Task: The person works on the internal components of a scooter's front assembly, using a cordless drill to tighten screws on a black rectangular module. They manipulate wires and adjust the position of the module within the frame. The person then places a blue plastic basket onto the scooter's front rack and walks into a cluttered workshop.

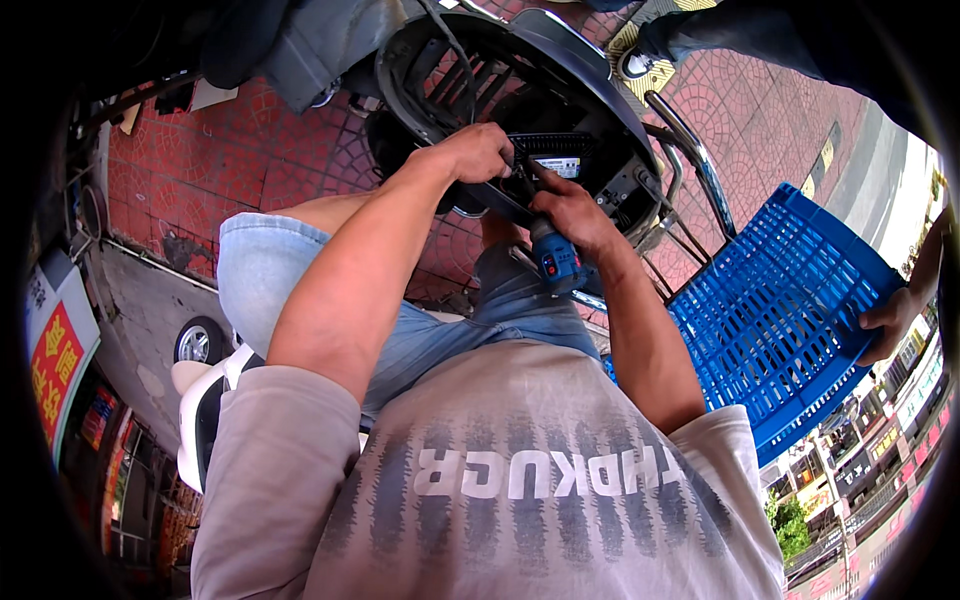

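In front of me is the opened black body of a scooter (545,70), its inner compartment exposed. My right hand (575,210) is wrapped round a blue cordless drill (557,262), whose battery end points back toward me. The drill's front end lies over the near rim of the compartment, close to my left hand (478,152). The left fingers are closed at that rim, and what they pinch is hidden. Just beyond my hands, a dark box, likely a battery, with a white label (558,166) sits in the compartment. A black cable (462,60) runs along its left side.
A blue plastic crate (780,310) stands to my right, with another person's hand (880,325) on its edge. A chrome rail (695,160) curves along the scooter's right side. Another person's shoe (635,64) is beyond it. Red paving (200,150) surrounds the scooter.
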Demonstrator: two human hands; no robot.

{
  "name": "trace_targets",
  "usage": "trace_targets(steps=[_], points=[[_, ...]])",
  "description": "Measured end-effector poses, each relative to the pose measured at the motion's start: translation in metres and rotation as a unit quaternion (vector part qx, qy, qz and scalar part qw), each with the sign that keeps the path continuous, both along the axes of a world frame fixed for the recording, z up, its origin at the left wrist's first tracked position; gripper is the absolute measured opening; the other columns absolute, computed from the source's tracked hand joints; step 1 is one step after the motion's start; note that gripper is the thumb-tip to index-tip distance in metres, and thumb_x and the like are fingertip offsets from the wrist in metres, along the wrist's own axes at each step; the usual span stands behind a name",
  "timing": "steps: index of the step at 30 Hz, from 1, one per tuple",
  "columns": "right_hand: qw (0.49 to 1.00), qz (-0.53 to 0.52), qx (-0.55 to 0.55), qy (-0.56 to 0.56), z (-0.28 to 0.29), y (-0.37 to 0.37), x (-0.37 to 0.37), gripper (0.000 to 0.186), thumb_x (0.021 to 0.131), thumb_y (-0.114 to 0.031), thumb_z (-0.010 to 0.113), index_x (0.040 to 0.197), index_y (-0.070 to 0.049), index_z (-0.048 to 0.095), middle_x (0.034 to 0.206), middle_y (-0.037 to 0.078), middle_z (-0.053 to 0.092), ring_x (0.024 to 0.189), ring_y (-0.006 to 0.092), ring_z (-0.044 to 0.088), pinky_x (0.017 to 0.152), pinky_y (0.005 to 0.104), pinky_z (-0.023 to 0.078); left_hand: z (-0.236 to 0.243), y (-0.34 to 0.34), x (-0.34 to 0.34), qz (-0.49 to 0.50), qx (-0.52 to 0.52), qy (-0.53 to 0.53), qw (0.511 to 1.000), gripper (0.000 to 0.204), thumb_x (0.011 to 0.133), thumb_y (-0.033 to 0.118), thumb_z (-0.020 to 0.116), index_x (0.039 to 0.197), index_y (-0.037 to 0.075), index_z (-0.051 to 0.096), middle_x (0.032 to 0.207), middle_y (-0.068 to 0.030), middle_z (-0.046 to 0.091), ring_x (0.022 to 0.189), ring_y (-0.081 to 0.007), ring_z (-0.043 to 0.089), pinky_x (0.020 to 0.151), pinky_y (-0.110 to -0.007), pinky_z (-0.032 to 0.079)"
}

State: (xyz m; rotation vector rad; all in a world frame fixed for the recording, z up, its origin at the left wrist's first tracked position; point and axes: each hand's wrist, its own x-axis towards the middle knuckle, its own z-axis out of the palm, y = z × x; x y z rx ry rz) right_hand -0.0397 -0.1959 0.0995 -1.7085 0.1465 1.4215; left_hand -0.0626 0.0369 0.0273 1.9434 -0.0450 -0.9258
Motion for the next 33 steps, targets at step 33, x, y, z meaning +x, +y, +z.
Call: trace_targets(steps=[33], points=[[0.988, 0.1, -0.111, 0.024, -0.02, 0.023, 0.032, 0.039, 0.086, -0.021, 0.071, 0.116, 0.003, 0.075, 0.106, 0.017, 0.076, 0.093, 0.0268, 0.072, 0.082, 0.041, 0.057, -0.003, -0.021, 0.009, 0.032, 0.18, 0.018, 0.983, 0.027, 0.081, 0.021, 0.08, 0.098, 0.0, 0.081, 0.097, -0.027, 0.076, 0.1, -0.0421, 0.074, 0.091, -0.048, 0.057]])
